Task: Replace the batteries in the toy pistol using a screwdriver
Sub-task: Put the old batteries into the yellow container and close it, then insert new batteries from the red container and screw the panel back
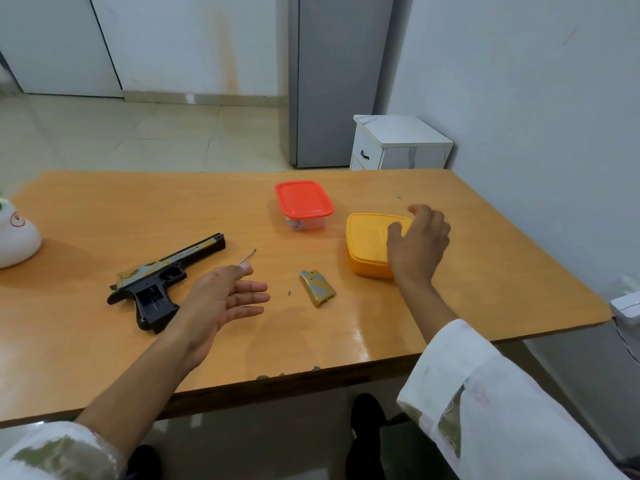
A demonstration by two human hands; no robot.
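Observation:
The black and gold toy pistol (166, 277) lies on its side on the wooden table (104, 209), its grip compartment uncovered. The gold battery cover (317, 287) lies loose mid-table, with a tiny screw (289, 292) just left of it. My left hand (221, 299) hovers palm-up right of the pistol. The thin shaft of the screwdriver (248, 255) sticks out from under its thumb, the handle hidden and the other fingers spread. My right hand (417, 242) is spread over the right side of the lidded yellow box (367, 242).
A clear box with a red lid (304, 202) stands behind the yellow one, with small items inside. A white rounded object (15, 237) sits at the table's left edge. A white cabinet (398, 143) stands beyond the table. A white socket strip (627, 304) hangs off the right corner.

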